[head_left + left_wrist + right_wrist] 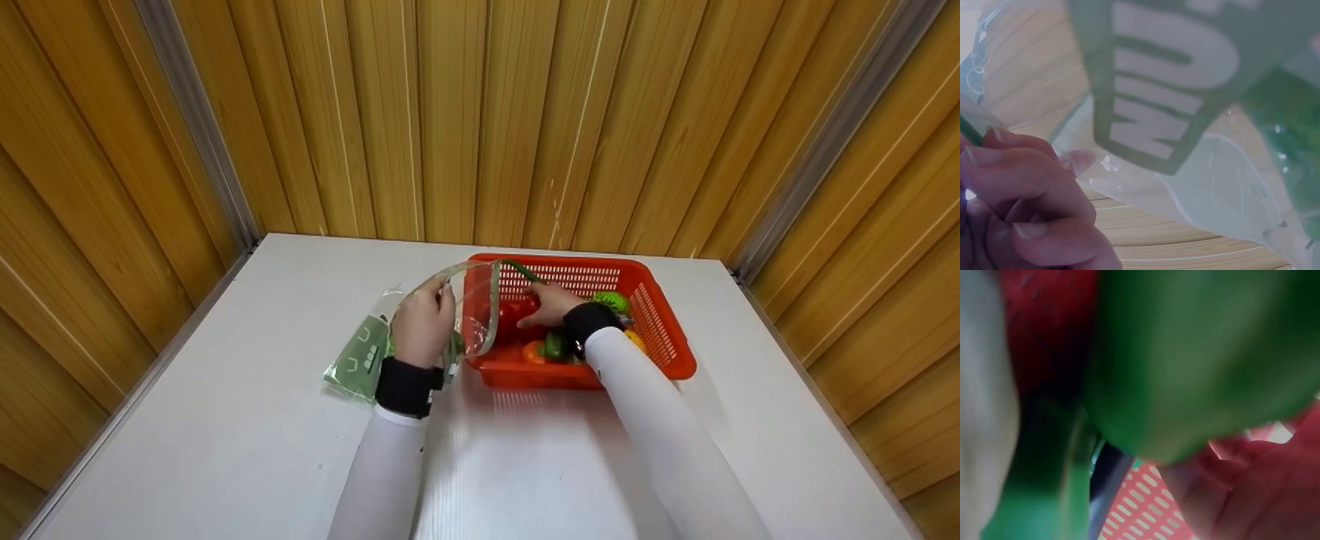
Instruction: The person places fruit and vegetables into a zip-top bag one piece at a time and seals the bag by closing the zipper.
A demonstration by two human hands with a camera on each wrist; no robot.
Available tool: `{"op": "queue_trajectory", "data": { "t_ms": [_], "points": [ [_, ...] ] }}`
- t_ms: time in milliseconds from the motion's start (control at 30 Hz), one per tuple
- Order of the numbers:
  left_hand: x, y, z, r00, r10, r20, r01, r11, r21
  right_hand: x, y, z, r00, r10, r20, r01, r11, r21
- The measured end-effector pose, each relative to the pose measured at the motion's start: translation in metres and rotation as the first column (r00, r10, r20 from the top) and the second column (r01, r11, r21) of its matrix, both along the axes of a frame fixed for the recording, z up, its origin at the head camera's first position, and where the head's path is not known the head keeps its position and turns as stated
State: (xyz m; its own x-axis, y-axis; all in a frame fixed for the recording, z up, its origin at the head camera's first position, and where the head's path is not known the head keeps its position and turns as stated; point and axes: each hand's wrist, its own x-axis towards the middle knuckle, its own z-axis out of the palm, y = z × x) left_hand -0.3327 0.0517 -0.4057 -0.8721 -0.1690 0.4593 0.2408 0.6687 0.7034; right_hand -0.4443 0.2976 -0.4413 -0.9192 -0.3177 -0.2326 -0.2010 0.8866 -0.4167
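Note:
My left hand [424, 324] pinches a clear plastic bag [491, 311] near its mouth, which gapes toward the basket. Green printing with pale letters covers part of the bag [1151, 84]; a blurred green shape [1292, 152] shows through or behind the film. My right hand [553, 304] reaches down into the red basket [581, 376], its fingers and thumb around or beside a glossy red item [510, 319]. From the right wrist, a large blurred green thing [1196, 354] hides most of the fingers, so their grip is unclear.
In the basket lie an orange piece [534, 352], a dark green pepper-like piece [556, 346], a bright green piece [611, 302] and a yellow one [636, 340]. A long green stalk [523, 269] leans at the back. Wood-patterned walls [450, 120] enclose the white table [225, 420].

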Motion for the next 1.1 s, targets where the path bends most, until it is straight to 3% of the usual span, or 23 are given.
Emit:
{"op": "queue_trajectory", "data": {
  "t_ms": [167, 267, 767, 1100],
  "points": [
    [-0.0008, 0.0004, -0.0016, 1.000, -0.009, 0.002, 0.009, 1.000, 0.005, 0.0017, -0.0033, -0.0007, 0.998, 0.064, 0.006, -0.065, 0.995, 0.077],
    [-0.0010, 0.0001, -0.0015, 1.000, -0.011, 0.007, 0.011, 1.000, 0.005, 0.0011, -0.0037, -0.0015, 0.998, 0.057, -0.012, -0.056, 0.996, 0.068],
    [-0.0017, -0.0007, -0.0017, 1.000, -0.008, 0.001, 0.008, 1.000, 0.003, -0.0042, 0.0027, -0.0038, 0.999, -0.032, -0.042, 0.029, 0.996, -0.083],
    [-0.0004, -0.0005, -0.0009, 1.000, -0.010, -0.017, 0.010, 1.000, 0.001, -0.0049, 0.0057, 0.0043, 0.979, -0.175, -0.107, 0.144, 0.958, -0.247]
  ]
}}
